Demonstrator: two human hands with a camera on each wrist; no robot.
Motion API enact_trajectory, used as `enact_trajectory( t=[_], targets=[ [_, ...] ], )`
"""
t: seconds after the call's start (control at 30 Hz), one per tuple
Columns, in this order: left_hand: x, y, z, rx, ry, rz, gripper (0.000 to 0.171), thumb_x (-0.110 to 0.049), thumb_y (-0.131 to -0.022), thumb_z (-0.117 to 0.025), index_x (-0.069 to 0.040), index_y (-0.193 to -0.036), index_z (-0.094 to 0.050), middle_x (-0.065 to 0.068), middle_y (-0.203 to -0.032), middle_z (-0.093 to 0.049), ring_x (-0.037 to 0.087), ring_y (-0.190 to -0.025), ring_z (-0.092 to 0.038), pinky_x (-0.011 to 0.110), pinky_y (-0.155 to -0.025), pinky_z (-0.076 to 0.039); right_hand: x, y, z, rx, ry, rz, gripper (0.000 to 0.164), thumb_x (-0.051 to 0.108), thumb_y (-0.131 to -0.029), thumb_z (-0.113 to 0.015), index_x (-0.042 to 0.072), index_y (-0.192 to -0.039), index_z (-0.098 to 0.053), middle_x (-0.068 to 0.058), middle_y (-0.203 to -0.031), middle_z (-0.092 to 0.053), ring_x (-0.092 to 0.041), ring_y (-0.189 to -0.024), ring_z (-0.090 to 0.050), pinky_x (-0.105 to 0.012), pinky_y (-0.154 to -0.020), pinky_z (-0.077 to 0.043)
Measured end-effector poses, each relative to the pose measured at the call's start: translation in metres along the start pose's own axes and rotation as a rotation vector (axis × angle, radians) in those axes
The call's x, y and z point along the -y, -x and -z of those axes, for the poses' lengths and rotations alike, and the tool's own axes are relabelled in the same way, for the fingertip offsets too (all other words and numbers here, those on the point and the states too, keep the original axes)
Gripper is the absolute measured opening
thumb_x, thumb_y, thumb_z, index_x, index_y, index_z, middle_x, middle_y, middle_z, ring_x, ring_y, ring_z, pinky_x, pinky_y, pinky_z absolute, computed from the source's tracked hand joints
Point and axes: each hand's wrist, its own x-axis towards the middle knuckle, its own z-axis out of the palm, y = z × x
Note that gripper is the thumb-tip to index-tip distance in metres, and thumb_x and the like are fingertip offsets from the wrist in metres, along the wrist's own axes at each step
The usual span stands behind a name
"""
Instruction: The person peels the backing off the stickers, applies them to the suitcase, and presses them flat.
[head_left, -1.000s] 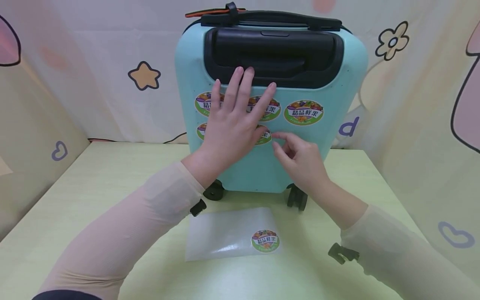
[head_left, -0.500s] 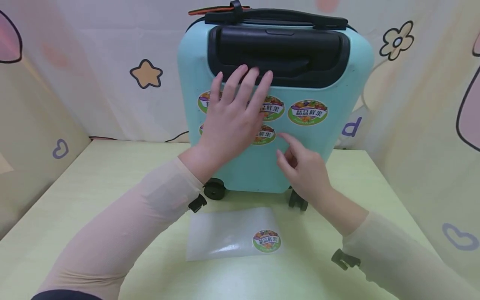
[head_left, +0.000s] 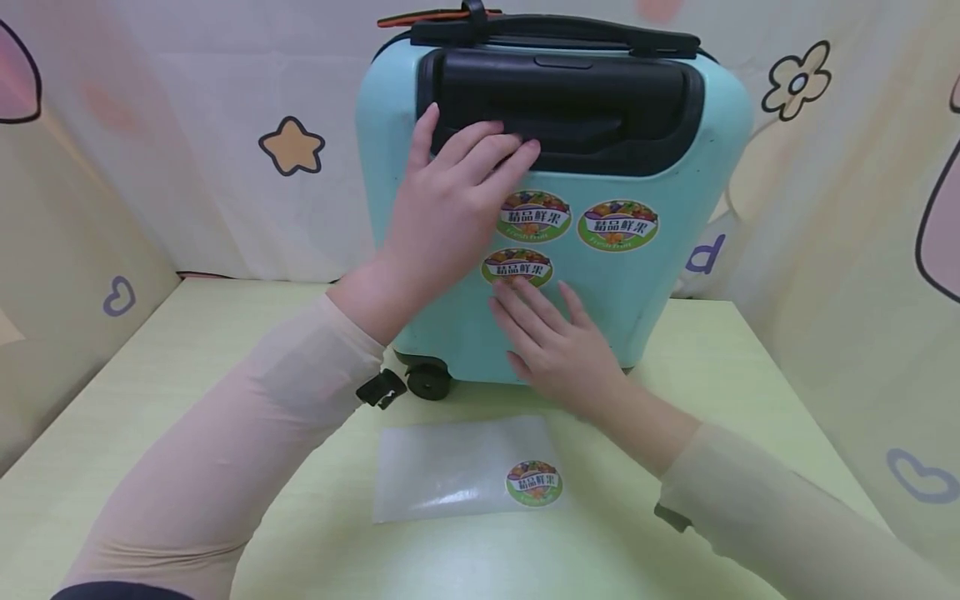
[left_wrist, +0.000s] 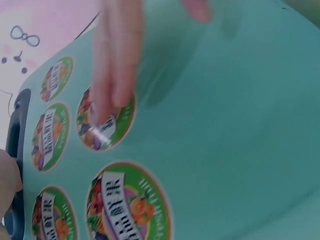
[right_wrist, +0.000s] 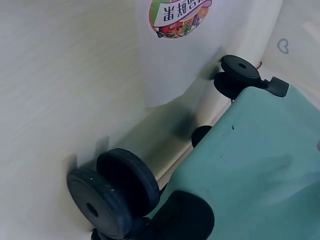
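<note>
A light blue suitcase [head_left: 577, 325] stands upright with oval fruit stickers on its face. My left hand [head_left: 450, 208] rests at the lower edge of its black handle recess [head_left: 645, 125], fingers slightly bent and spread. My right hand [head_left: 562, 358] touches the lower edge of a lower-row sticker [head_left: 517, 265] with nearly straight fingers; the left wrist view has those fingers over this sticker [left_wrist: 127, 112]. Above are an upper middle sticker [head_left: 534, 217] and an upper right sticker [head_left: 618, 225]. My left hand and arm hide the left stickers from the head view; a lower-left sticker [left_wrist: 127, 210] appears in the left wrist view.
On the pale table [head_left: 300, 533], a glossy backing sheet [head_left: 442, 467] lies before the suitcase, bearing one fruit sticker [head_left: 534, 483]. Black wheels [head_left: 429, 382] support the suitcase. A patterned curtain [head_left: 202, 167] hangs behind and at the sides.
My right hand has gone from curled fingers beside the lower sticker to straighter fingers on it. My left hand has shifted left and its fingers have bent, uncovering more of the middle stickers.
</note>
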Motion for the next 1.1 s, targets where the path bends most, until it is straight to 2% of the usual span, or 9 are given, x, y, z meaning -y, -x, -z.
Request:
enact_trajectory(
  t=[0.1, 0.3, 0.5, 0.73, 0.93, 1.1],
  targets=[
    [0.005, -0.002, 0.003, 0.013, 0.046, -0.018, 0.029, -0.009, -0.096, -0.05, -0.01, -0.12, -0.064, 0.006, -0.116, -0.064, 0.022, -0.117, -0.051, 0.047, -0.11, -0.012, 0.002, -0.001, -0.004, 0.065, 0.035, -0.001, 0.065, 0.03, -0.084, -0.066, 0.004, -0.139, -0.042, -0.01, -0.147, -0.035, -0.026, -0.137, -0.025, -0.055, -0.106, -0.019],
    [0.013, -0.005, 0.011, 0.084, 0.101, -0.046, 0.029, -0.009, -0.093, -0.055, -0.01, -0.121, -0.064, 0.004, -0.12, -0.063, 0.019, -0.119, -0.051, 0.044, -0.11, -0.013, 0.003, -0.002, -0.007, 0.143, 0.072, -0.011, 0.067, 0.036, -0.088, -0.06, 0.005, -0.143, -0.036, -0.008, -0.15, -0.03, -0.024, -0.139, -0.02, -0.054, -0.108, -0.014],
    [0.017, -0.005, 0.014, 0.146, 0.147, -0.046, 0.032, -0.01, -0.091, -0.058, -0.009, -0.123, -0.062, 0.005, -0.123, -0.061, 0.02, -0.121, -0.049, 0.039, -0.111, -0.016, -0.001, -0.002, -0.011, 0.181, 0.097, -0.019, 0.068, 0.039, -0.09, -0.058, 0.007, -0.145, -0.032, -0.005, -0.151, -0.027, -0.022, -0.14, -0.017, -0.054, -0.109, -0.011],
    [0.017, -0.005, 0.014, 0.176, 0.176, -0.033, 0.033, -0.011, -0.091, -0.058, -0.008, -0.124, -0.061, 0.006, -0.125, -0.059, 0.021, -0.123, -0.047, 0.034, -0.109, -0.021, -0.007, 0.004, -0.015, 0.12, 0.089, -0.01, 0.065, 0.038, -0.092, -0.052, 0.008, -0.145, -0.031, -0.003, -0.153, -0.024, -0.021, -0.139, -0.018, -0.054, -0.108, -0.015],
    [0.017, -0.004, 0.014, 0.16, 0.2, -0.03, 0.033, -0.009, -0.091, -0.056, -0.006, -0.124, -0.061, 0.008, -0.125, -0.059, 0.022, -0.123, -0.047, 0.035, -0.109, -0.022, -0.013, 0.011, -0.017, 0.055, 0.069, -0.021, 0.058, 0.04, -0.097, -0.04, 0.008, -0.145, -0.032, 0.0, -0.155, -0.011, -0.019, -0.14, -0.018, -0.055, -0.106, -0.017],
    [0.017, -0.003, 0.014, 0.158, 0.229, -0.017, 0.033, -0.008, -0.092, -0.055, -0.006, -0.124, -0.06, 0.008, -0.125, -0.059, 0.021, -0.124, -0.046, 0.034, -0.11, -0.02, -0.02, 0.018, -0.017, 0.011, 0.07, -0.043, 0.056, 0.04, -0.1, -0.034, 0.006, -0.144, -0.034, 0.0, -0.155, -0.01, -0.019, -0.138, -0.022, -0.056, -0.106, -0.018]
  ],
)
